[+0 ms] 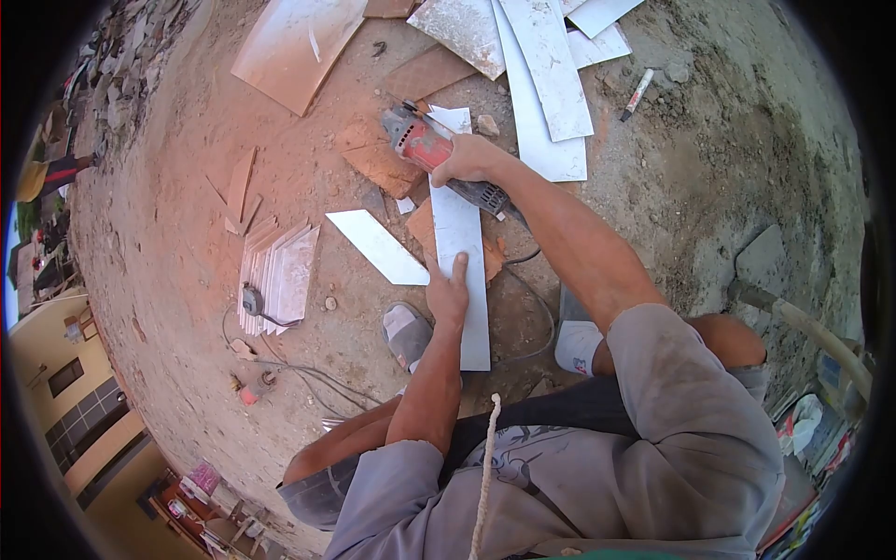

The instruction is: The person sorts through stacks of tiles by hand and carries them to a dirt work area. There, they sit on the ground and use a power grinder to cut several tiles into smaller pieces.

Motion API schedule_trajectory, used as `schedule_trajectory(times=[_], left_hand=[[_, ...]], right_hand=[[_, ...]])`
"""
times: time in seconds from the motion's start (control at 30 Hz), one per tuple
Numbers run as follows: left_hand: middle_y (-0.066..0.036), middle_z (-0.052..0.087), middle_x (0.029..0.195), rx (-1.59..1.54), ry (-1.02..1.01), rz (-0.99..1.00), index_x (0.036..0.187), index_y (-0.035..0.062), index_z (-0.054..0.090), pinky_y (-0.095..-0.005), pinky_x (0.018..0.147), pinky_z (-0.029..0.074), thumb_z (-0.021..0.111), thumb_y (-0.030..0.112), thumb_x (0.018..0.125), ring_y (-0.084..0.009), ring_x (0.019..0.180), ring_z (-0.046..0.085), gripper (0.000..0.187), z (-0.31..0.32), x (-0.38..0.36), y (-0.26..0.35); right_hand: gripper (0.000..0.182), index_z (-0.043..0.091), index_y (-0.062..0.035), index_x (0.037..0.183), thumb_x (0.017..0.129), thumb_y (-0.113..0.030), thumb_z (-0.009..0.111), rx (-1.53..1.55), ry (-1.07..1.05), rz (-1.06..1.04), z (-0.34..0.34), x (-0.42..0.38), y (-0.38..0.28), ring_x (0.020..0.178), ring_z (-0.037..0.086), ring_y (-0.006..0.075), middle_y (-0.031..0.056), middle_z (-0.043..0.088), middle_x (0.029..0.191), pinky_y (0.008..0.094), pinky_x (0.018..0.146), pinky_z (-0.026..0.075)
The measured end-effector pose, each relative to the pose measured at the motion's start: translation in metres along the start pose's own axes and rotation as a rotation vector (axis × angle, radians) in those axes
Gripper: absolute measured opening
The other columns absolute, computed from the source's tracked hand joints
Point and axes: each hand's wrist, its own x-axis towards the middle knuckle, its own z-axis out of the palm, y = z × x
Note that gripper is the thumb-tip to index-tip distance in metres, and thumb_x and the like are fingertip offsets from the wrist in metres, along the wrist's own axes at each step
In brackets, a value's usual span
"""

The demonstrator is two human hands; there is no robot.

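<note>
My right hand (474, 159) is wrapped round the body of a red and black angle grinder (425, 147), whose head lies over the far end of a long white tile strip (474, 322). My left hand (448, 297) grips the strip near its middle, thumb on top and fingers at its left edge. Orange-brown blocks (381, 166) lie under and beside the strip. A white tile offcut with slanted ends (378, 247) rests on the dirt left of the strip. The grinder's disc is hard to make out.
Large tile pieces (551, 84) lie at the far side. On the left, a tape measure (252, 299) sits on a stack of tile strips (285, 266). Power cords (327, 378) cross the dirt near my feet. A marker (637, 93) and a shovel (761, 257) are on the right.
</note>
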Motion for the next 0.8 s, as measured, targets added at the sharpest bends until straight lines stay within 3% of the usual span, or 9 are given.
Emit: schedule_trajectory(times=[0.07, 0.3, 0.4, 0.5, 0.57, 0.8], left_hand=[[-0.033, 0.062, 0.118, -0.012, -0.035, -0.057, 0.145, -0.0047, 0.035, -0.0453, 0.094, 0.047, 0.056, 0.052, 0.095, -0.0459, 0.112, 0.061, 0.078, -0.005, -0.003, 0.01], [-0.033, 0.061, 0.119, -0.013, -0.036, -0.038, 0.145, -0.0054, 0.035, -0.0441, 0.096, 0.046, 0.056, 0.053, 0.095, -0.0449, 0.114, 0.06, 0.08, -0.002, -0.001, 0.003], [-0.037, 0.063, 0.108, 0.018, 0.009, 0.033, 0.149, -0.003, 0.029, -0.0503, 0.087, 0.049, 0.053, 0.061, 0.092, -0.0516, 0.104, 0.061, 0.089, 0.002, 0.001, -0.005], [-0.037, 0.062, 0.111, 0.0, -0.007, 0.02, 0.149, -0.0035, 0.028, -0.0495, 0.089, 0.048, 0.053, 0.061, 0.092, -0.051, 0.106, 0.061, 0.09, 0.001, 0.001, -0.001], [-0.032, 0.062, 0.119, 0.008, -0.023, -0.058, 0.145, -0.0057, 0.035, -0.0434, 0.096, 0.046, 0.058, 0.051, 0.094, -0.0428, 0.114, 0.061, 0.079, -0.004, -0.002, 0.01], [-0.033, 0.062, 0.118, 0.014, -0.02, -0.037, 0.145, -0.0069, 0.034, -0.0436, 0.095, 0.046, 0.057, 0.052, 0.095, -0.0436, 0.113, 0.061, 0.081, -0.003, -0.002, 0.006]], right_hand=[[0.077, 0.069, 0.0115, 0.102, 0.054, -0.048, 0.079, 0.005, 0.005, -0.001, -0.001, -0.001, 0.0, 0.099, 0.068, 0.0356, 0.029, 0.067, 0.109, 0.0366, 0.085, 0.054], [0.076, 0.069, 0.0103, 0.103, 0.054, -0.046, 0.079, 0.022, -0.015, 0.025, -0.006, -0.008, -0.004, 0.099, 0.068, 0.035, 0.0284, 0.067, 0.109, 0.0363, 0.085, 0.053], [0.075, 0.069, 0.0102, 0.103, 0.054, -0.045, 0.08, 0.028, -0.019, 0.028, -0.005, -0.008, -0.002, 0.099, 0.068, 0.0347, 0.028, 0.068, 0.109, 0.0361, 0.085, 0.054], [0.075, 0.069, 0.0101, 0.103, 0.054, -0.045, 0.08, 0.027, -0.028, 0.027, -0.006, -0.009, -0.001, 0.098, 0.068, 0.0346, 0.0278, 0.068, 0.108, 0.0359, 0.085, 0.054], [0.074, 0.069, 0.0101, 0.103, 0.053, -0.045, 0.08, 0.03, -0.035, 0.022, -0.007, -0.01, 0.0, 0.098, 0.068, 0.0347, 0.0278, 0.068, 0.108, 0.0358, 0.085, 0.054], [0.073, 0.069, 0.01, 0.102, 0.054, -0.044, 0.08, 0.014, -0.038, 0.031, -0.007, -0.009, 0.001, 0.096, 0.069, 0.034, 0.0273, 0.068, 0.106, 0.0355, 0.083, 0.054]])
